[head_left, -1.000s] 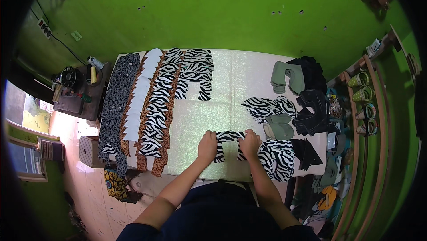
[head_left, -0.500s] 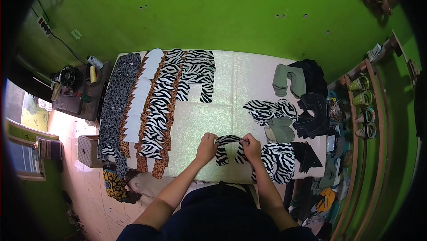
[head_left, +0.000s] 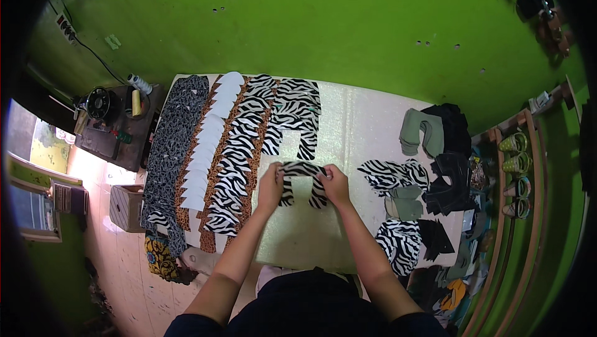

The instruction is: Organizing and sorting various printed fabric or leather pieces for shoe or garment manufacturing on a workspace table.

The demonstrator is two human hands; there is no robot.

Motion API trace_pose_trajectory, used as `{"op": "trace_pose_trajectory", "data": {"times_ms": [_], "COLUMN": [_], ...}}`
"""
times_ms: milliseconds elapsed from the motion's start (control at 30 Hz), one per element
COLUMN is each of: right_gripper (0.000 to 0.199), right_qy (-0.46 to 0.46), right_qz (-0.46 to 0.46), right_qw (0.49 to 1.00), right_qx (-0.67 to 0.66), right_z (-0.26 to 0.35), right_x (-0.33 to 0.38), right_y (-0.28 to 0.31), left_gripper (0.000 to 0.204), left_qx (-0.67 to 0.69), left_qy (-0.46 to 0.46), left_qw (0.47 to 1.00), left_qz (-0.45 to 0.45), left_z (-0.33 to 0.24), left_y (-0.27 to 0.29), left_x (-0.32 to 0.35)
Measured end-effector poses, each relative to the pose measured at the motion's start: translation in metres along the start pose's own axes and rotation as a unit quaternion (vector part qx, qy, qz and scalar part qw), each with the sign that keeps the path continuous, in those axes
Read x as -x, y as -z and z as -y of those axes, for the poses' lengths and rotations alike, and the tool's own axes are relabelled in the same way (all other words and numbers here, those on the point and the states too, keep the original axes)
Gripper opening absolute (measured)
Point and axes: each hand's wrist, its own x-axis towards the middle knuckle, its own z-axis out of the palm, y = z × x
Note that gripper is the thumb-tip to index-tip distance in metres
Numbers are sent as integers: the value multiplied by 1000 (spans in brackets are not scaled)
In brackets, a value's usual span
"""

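Between my hands hangs a U-shaped zebra-print piece (head_left: 303, 169), its curved top stretched across and its two legs pointing toward me. My left hand (head_left: 271, 185) pinches its left corner, and my right hand (head_left: 334, 183) pinches the right one. Just beyond it, similar zebra-print pieces (head_left: 297, 97) lie overlapped in a column on the pale, shiny tabletop (head_left: 348, 125). Left of these run overlapping rows of zebra-print pieces (head_left: 239, 144), white scalloped pieces (head_left: 205, 150), orange-brown spotted pieces (head_left: 186, 178) and dark grey patterned pieces (head_left: 171, 144).
To the right lie zebra-print piles (head_left: 398, 243), grey-green U-shaped pieces (head_left: 410, 138) and black pieces (head_left: 449, 178). A wooden rack (head_left: 528, 225) with shoes (head_left: 515, 163) stands along the right wall. A sewing machine (head_left: 102, 116) stands left of the table, above a grey crate (head_left: 126, 208).
Both hands have carried the zebra-print piece left and away from me, toward the zebra-print column. My view has shifted, too.
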Motion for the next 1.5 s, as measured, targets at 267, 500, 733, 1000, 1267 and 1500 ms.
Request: {"op": "trace_pose_trajectory", "data": {"times_ms": [267,500,733,1000,1267,1500], "right_gripper": [30,31,37,51,51,43], "right_qy": [12,56,231,213,199,263], "right_qz": [-31,-56,-106,43,72,83], "right_qw": [997,976,926,893,896,905], "right_qx": [74,204,279,395,392,322], "right_z": [16,19,8,-8,-6,-3], "right_x": [-67,-80,-62,-51,-56,-30], "right_y": [-50,-63,-73,-84,-83,-34], "left_gripper": [25,27,36,49,46,39], "left_qx": [-26,-115,-197,-319,-357,-279], "left_qy": [-28,-43,-136,-155,-132,-193], "left_qw": [997,992,967,932,922,941], "left_qz": [-60,-25,-86,73,71,20], "left_z": [32,42,39,56,42,-15], "left_y": [6,-1,-9,-20,-20,-38], "left_x": [-82,-104,-89,-67,-69,-27]}}
